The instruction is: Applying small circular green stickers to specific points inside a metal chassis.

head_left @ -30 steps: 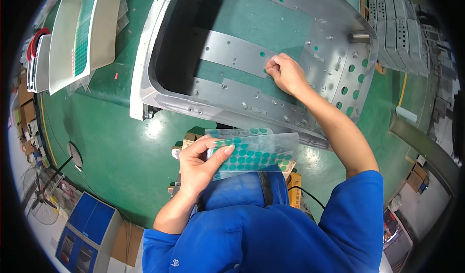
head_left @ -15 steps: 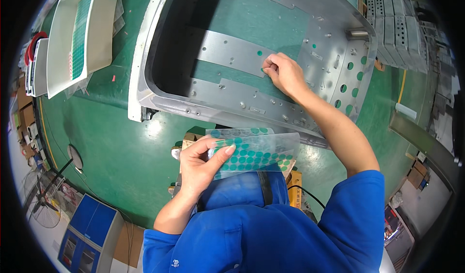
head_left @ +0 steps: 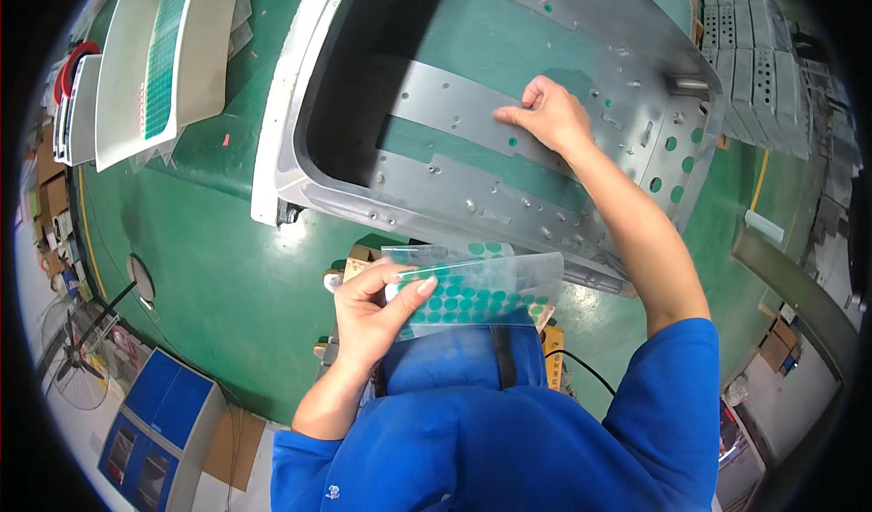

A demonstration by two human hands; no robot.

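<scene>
My left hand [head_left: 365, 310] pinches a clear backing sheet of round green stickers [head_left: 472, 303] between thumb and fingers, above my lap. The sheet is curled, with bare clear film at its upper right edge. Over a large grey metal frame [head_left: 331, 201], my right hand [head_left: 556, 117] reaches to a flat crossbar [head_left: 454, 108]. Its thumb stretches out onto the bar, while the other fingers curl apart from it; nothing shows between them. Just below the thumb a green dot [head_left: 512, 141] sits on the bar. Whatever lies under the thumb is hidden.
A cream bin [head_left: 202, 76] holding a green sheet stands at the left. Grey perforated metal parts [head_left: 758, 80] are stacked at the far right. A fan [head_left: 84, 367] and a blue cabinet [head_left: 163, 412] stand lower left. Round holes [head_left: 670, 144] pierce the frame's right side.
My right hand has moved off the lower green dot, leaving it uncovered, and its thumb now lies farther up the crossbar. The view has shifted slightly. My left hand keeps the sticker sheet.
</scene>
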